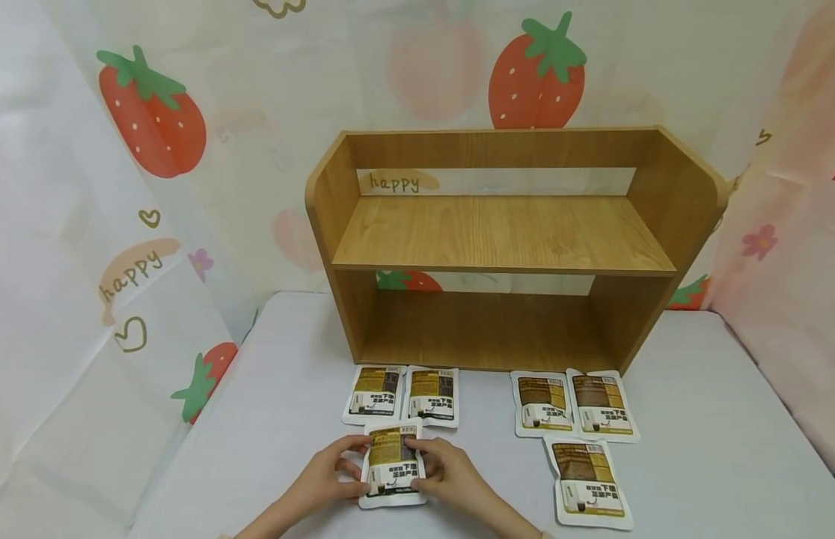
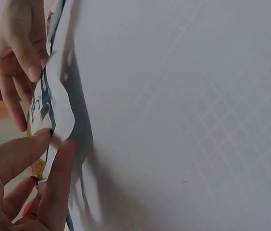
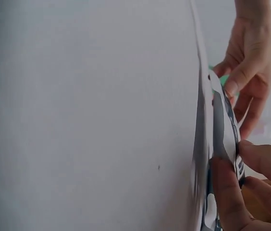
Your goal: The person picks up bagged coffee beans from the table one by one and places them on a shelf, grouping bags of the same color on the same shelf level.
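A person's left hand (image 1: 326, 475) and right hand (image 1: 451, 471), closest to the viewer, hold a flat white-edged packet (image 1: 393, 463) between them at the near side of a white counter (image 1: 256, 427). Each hand pinches one side edge between thumb and fingers. The packet's printed face (mustard and dark brown above, white with black Chinese characters below) is turned up toward the head camera; whether its underside touches the counter is hard to tell.

Just beyond it, two similar pouches lie side by side, a left pouch (image 1: 375, 391) and its neighbour (image 1: 432, 397). Well to the right are three more: a back pair, one (image 1: 544, 403) touching the other (image 1: 602, 404), and a front pouch (image 1: 589, 483) just below them, slightly turned.

Behind stands a two-level wooden shelf (image 1: 505, 232), before a pale cloth backdrop (image 1: 276, 82) printed with strawberries and the word "happy".
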Demonstrator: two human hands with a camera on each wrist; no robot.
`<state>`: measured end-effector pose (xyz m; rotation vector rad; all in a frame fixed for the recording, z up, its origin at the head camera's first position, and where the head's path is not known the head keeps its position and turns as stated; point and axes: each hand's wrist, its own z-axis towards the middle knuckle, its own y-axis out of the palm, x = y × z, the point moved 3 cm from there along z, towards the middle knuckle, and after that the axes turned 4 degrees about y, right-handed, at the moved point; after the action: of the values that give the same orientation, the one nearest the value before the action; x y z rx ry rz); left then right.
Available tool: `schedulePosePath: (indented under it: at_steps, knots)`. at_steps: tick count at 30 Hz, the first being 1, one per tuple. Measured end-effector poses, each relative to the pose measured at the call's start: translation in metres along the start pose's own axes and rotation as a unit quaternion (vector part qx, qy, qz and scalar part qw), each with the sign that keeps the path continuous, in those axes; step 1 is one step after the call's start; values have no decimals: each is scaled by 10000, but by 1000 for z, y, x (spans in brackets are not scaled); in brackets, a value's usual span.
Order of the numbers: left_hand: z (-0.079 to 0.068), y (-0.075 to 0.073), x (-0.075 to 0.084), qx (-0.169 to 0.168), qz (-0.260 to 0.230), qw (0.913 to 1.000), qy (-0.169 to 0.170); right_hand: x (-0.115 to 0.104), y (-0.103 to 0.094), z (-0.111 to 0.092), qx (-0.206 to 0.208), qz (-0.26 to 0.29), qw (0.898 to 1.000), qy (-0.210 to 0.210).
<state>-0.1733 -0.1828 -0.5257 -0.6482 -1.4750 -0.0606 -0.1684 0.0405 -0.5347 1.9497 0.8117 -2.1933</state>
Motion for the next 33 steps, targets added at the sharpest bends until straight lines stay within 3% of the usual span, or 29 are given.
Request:
schedulePosePath:
  at_steps: [9, 18, 25, 33]
  knots:
    - [-4, -3, 6, 502, 666, 9957, 406, -5, 1, 1, 182, -346, 9984, -397]
    - [1, -4, 20, 936, 509, 9930, 501, -15, -9, 10, 368, -781, 9930, -808]
    - [11, -14, 25, 943, 374, 9918, 773, -25, -17, 18, 459, -919, 9916, -788]
    - [17, -26, 44, 919, 370, 9904, 968, -41, -26, 27, 603, -1015, 9878, -1015]
